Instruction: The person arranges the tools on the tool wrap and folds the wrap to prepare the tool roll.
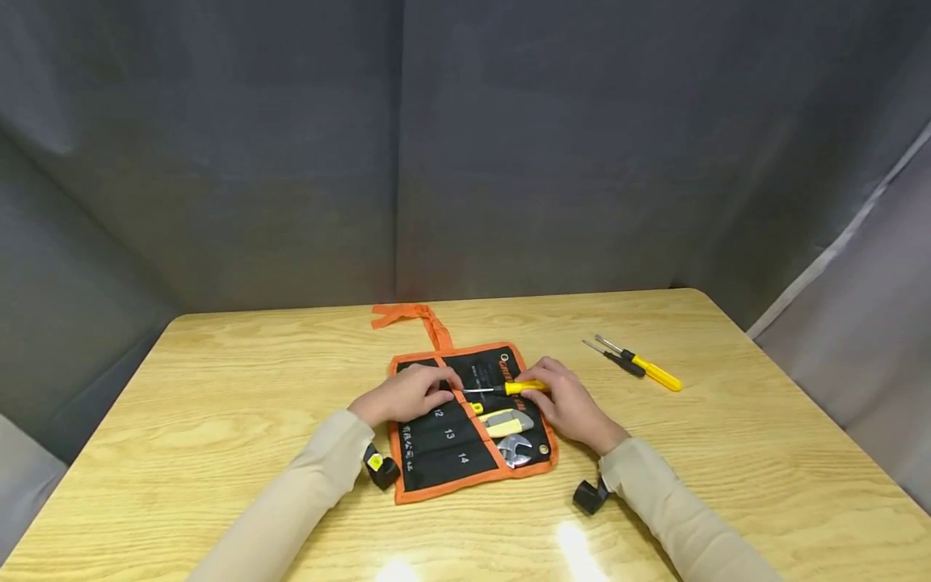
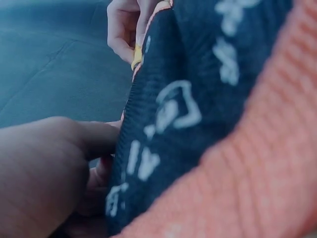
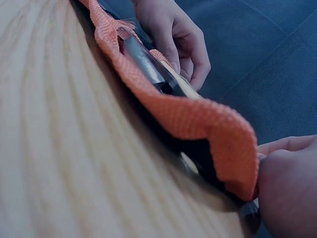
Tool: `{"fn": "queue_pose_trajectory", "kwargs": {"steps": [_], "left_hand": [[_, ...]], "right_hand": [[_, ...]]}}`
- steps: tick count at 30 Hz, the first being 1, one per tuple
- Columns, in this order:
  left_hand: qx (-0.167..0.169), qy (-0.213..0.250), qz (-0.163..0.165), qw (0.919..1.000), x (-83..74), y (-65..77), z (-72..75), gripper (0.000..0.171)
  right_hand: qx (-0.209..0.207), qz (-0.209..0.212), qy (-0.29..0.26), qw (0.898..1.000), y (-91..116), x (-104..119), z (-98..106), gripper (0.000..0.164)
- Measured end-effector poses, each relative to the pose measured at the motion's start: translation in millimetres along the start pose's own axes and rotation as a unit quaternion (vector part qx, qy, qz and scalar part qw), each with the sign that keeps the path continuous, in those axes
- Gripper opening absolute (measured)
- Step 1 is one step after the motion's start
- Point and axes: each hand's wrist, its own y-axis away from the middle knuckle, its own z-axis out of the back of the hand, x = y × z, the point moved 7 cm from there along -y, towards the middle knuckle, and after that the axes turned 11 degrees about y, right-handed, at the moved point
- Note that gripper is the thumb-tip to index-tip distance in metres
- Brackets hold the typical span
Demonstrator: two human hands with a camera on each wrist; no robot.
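A black tool pouch (image 1: pixel 429 453) with orange trim lies spread on the table, its numbered pockets to the left. My right hand (image 1: pixel 570 404) grips a screwdriver (image 1: pixel 525 387) by its yellow handle, with the shaft pointing left across the pouch. The screwdriver's tip meets the orange pocket edge beside the fingers of my left hand (image 1: pixel 410 394). Thumb and forefinger of that hand pinch the pocket edge. A utility knife (image 1: pixel 507 422) and an adjustable wrench (image 1: pixel 515 449) sit in lower pockets, their upper parts showing. In the left wrist view, pouch fabric (image 2: pixel 198 119) hides some left fingertips.
Two more screwdrivers lie at the right: one with a yellow handle (image 1: pixel 658 374), one with a black handle (image 1: pixel 627 364). Orange tie straps (image 1: pixel 434 327) trail from the pouch's far edge. Grey curtains (image 1: pixel 545 162) stand behind the wooden table (image 1: pixel 254 388).
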Motion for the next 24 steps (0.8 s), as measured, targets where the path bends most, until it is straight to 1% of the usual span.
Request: {"fn": "queue_pose_trajectory", "kwargs": {"steps": [4,8,14,19,24], "left_hand": [[-0.002,-0.011,-0.006,0.9999,-1.0,-2.1,-0.7,0.019],[0.004,-0.024,-0.004,0.9997,0.0,-0.8,-2.8,0.021],[0.003,-0.031,-0.027,0.9992,-3.7,-0.9,-6.3,0.023],[0.014,-0.036,-0.03,0.9988,-5.1,-3.2,-9.6,0.025],[-0.001,-0.045,-0.028,0.9986,-5.2,-5.9,-10.5,0.018]], "right_hand": [[-0.007,-0.002,-0.002,1.0,-0.3,-0.2,1.4,0.015],[-0.002,0.001,-0.002,1.0,-0.4,-0.5,-0.2,0.015],[0.01,-0.005,-0.002,1.0,-0.2,-4.6,-1.2,0.016],[0.008,-0.004,0.0,1.0,0.9,-8.9,-0.8,0.016],[0.0,0.0,0.001,1.0,1.7,-7.6,0.1,0.016]]}}
